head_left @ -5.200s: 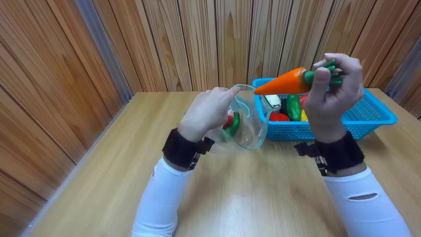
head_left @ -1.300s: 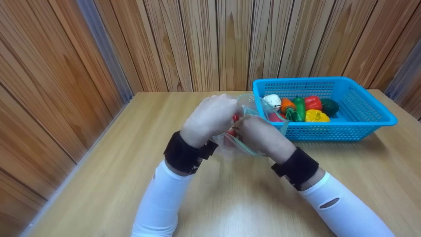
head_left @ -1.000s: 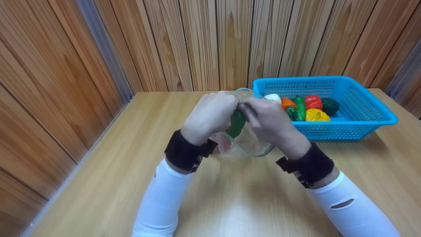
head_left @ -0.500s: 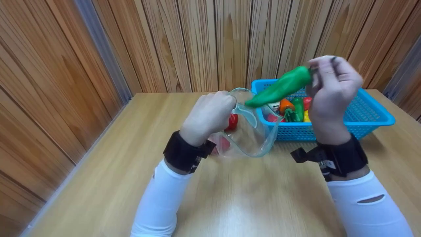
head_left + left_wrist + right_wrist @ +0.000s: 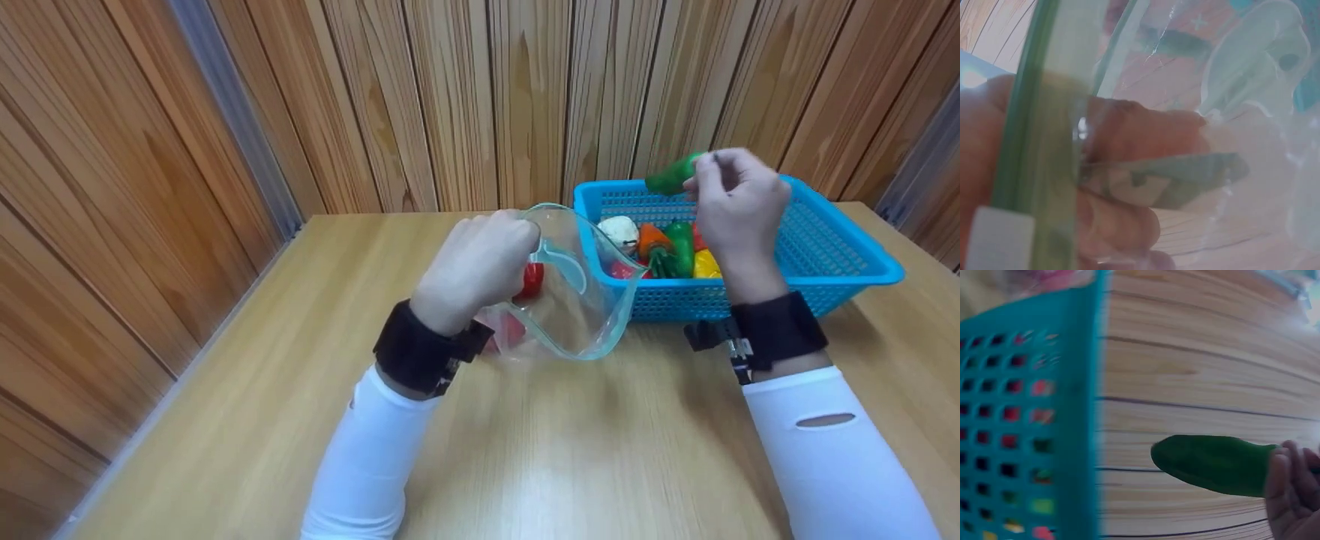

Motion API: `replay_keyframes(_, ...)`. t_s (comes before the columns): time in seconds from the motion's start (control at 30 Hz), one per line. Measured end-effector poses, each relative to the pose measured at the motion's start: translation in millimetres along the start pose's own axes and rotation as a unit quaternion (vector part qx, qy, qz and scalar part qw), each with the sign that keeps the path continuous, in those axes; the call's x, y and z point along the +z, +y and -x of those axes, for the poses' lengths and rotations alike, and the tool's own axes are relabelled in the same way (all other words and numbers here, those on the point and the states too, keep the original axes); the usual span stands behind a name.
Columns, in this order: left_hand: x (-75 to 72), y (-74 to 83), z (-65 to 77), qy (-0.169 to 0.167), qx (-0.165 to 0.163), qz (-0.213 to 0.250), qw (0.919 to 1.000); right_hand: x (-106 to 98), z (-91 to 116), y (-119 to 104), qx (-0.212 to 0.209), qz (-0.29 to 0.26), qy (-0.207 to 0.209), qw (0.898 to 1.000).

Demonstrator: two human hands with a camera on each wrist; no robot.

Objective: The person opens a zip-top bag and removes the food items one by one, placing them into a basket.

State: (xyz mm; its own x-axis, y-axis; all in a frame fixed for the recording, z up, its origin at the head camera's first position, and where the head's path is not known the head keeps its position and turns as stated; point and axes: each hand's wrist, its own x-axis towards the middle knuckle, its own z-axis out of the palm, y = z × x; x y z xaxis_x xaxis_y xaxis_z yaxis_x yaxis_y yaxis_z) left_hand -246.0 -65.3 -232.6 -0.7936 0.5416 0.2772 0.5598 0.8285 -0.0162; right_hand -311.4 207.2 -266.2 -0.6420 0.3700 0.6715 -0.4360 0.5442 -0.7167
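In the head view my left hand grips the rim of a clear zip bag, which hangs with its mouth gaping to the right. Inside it show a red pepper-like piece and a pinkish-red one lower down. My right hand pinches a long green pepper by its stem end, above the blue basket. From the right wrist the pepper points toward the basket wall. In the left wrist view, fingers show through the bag's film.
Toy vegetables fill the basket's left part: a white one, a carrot, another green pepper and a yellow one. A wood-panelled wall rises behind the table.
The carrot held at first now lies in the basket. My right hand reached into the bag, drew out the green pepper and carried it over the basket; my left hand kept the bag.
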Motion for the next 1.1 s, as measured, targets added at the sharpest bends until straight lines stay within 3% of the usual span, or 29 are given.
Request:
replay_keyframes(0.07, -0.3, 0.3, -0.2, -0.001, -0.003, 0.001, 1.0, 1.0, -2.1, 13.4, 0.031, 0.074, -0.066, 0.995)
replay_keyframes(0.1, -0.7, 0.6, -0.2, -0.001, -0.003, 0.001, 1.0, 0.6, -3.4, 18.7, 0.054, 0.105, -0.107, 0.987)
replay_keyframes(0.23, -2.0, 1.6, -1.1, -0.002, -0.001, -0.001, 1.0, -3.0, -9.0, 35.3, 0.121, 0.211, -0.259, 0.935)
replay_keyframes(0.3, -2.3, 2.0, -1.7, -0.001, 0.001, -0.003, 1.0, -4.2, -10.6, 35.8, 0.133, 0.244, -0.289, 0.916)
replay_keyframes(0.33, -2.3, 2.1, -1.9, 0.0, 0.002, -0.003, 1.0, -4.2, -10.2, 34.4, 0.126, 0.253, -0.282, 0.917)
replay_keyframes(0.37, -2.2, 2.1, -1.9, 0.001, 0.002, -0.005, 1.0, -3.5, -8.5, 30.8, 0.11, 0.253, -0.259, 0.926)
replay_keyframes(0.43, -2.2, 2.1, -2.2, 0.003, 0.002, -0.01, 0.9999, -1.2, -3.7, 19.3, 0.06, 0.223, -0.195, 0.953)
replay_keyframes(0.5, -2.4, 2.2, -2.8, 0.002, 0.002, -0.012, 0.9999, 3.3, 3.0, 5.7, -0.038, 0.152, -0.112, 0.981)
replay_keyframes(0.53, -2.6, 2.3, -3.1, 0.002, 0.003, -0.012, 0.9999, 5.8, 7.4, -1.7, -0.102, 0.104, -0.077, 0.986)
replay_keyframes(0.57, -2.8, 2.3, -3.3, 0.001, 0.003, -0.013, 0.9999, 8.7, 12.1, -9.7, -0.167, 0.05, -0.052, 0.983)
replay_keyframes(0.6, -3.0, 2.3, -3.5, 0.0, 0.003, -0.011, 0.9999, 11.9, 17.0, -17.5, -0.23, -0.004, -0.042, 0.972)
replay_keyframes(0.7, -3.2, 1.8, -3.5, 0.004, 0.004, -0.01, 0.9999, 20.1, 34.6, -39.1, -0.373, -0.124, -0.089, 0.915)
replay_keyframes(0.77, -2.9, 1.3, -3.0, 0.01, 0.006, -0.014, 0.9998, 24.6, 47.4, -50.4, -0.415, -0.154, -0.146, 0.885)
replay_keyframes(0.8, -2.8, 1.2, -2.8, 0.015, 0.008, -0.016, 0.9997, 26.7, 53.4, -54.7, -0.422, -0.149, -0.176, 0.877)
replay_keyframes(0.93, -3.6, 2.5, -0.7, 0.023, 0.017, -0.01, 0.9996, 38.5, 73.0, -60.6, -0.402, -0.026, -0.32, 0.857)
replay_keyframes(1.0, -4.3, 4.3, 0.7, 0.024, 0.032, 0.0, 0.9992, 46.7, 81.3, -58.6, -0.368, 0.057, -0.402, 0.836)
replay_keyframes(1.03, -4.8, 5.5, 1.5, 0.024, 0.043, 0.006, 0.9988, 50.4, 85.5, -56.0, -0.342, 0.081, -0.441, 0.826)
replay_keyframes(1.1, -6.4, 8.2, 3.1, 0.026, 0.071, 0.02, 0.9969, 57.9, 94.2, -49.9, -0.239, 0.05, -0.525, 0.815)
